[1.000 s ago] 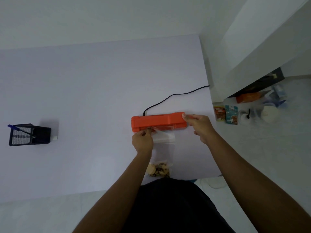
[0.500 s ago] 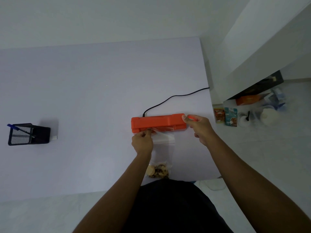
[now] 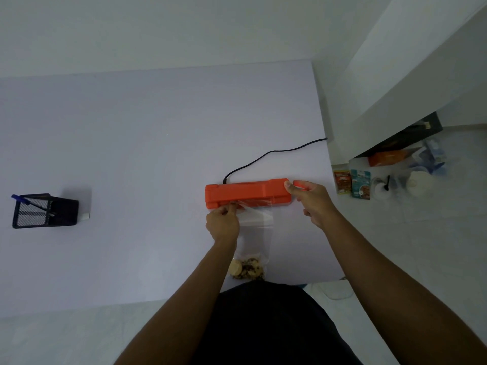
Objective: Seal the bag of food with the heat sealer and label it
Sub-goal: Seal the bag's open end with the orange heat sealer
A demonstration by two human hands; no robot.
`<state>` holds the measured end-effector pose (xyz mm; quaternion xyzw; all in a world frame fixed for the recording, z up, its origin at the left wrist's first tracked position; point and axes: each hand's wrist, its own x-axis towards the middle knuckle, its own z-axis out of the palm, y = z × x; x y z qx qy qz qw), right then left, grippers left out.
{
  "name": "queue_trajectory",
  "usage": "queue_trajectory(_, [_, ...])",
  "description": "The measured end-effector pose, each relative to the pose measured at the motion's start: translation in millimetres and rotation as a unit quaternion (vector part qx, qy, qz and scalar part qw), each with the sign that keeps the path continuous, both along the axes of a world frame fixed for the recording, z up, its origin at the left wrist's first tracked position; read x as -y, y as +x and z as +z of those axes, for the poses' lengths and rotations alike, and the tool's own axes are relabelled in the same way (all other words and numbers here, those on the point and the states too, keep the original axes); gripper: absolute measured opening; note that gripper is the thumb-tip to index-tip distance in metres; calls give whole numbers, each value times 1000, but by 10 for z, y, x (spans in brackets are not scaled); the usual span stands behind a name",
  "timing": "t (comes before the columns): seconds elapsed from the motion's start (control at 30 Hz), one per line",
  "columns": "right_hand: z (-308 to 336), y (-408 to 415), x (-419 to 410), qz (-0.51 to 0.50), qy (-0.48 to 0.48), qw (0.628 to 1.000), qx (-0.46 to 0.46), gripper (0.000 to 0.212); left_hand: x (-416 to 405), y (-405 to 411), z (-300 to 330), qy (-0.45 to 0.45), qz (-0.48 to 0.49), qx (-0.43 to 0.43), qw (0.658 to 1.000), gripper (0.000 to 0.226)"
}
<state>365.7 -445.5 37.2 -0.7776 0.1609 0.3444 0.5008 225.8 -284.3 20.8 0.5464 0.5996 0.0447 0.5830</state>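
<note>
An orange heat sealer (image 3: 246, 192) lies on the pale table (image 3: 131, 154), its black cord (image 3: 274, 154) running off to the right edge. A clear plastic bag (image 3: 257, 225) stretches from the sealer's front slot toward me, with cookies (image 3: 246, 268) in its near end. My left hand (image 3: 222, 223) pinches the bag's top left corner right at the sealer. My right hand (image 3: 309, 200) grips the sealer's right end, thumb on its top and fingers around the handle tip.
A black mesh pen holder (image 3: 43, 210) with a blue pen stands far left on the table, a small white object beside it. On the floor to the right lie food packets (image 3: 353, 183) and containers. A white wall column rises at the right.
Hardly anything differs; both hands keep their hold at the sealer and the bag stays in the slot. The view has shifted slightly.
</note>
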Motion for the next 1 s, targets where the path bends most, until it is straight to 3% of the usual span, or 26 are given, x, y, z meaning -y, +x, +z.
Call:
queue_trajectory(0.43, [44,-3,5,21,-3,1000,5,57,-5,6,-33,8,-3,-6,1000,29])
queue_trajectory(0.6, [153,-44,1,19,24,997,71,45,-10,3,-35,-5,0,-12,1000,32])
queue_trajectory(0.83, [946,-244,-365,92,154,973,145,22,-14,-4,-39,-8,4,-12,1000,34])
queue_trajectory(1.0, [1285,-452,-557,223,283,928,91,25,-12,-4,-20,-6,-2,-24,1000,29])
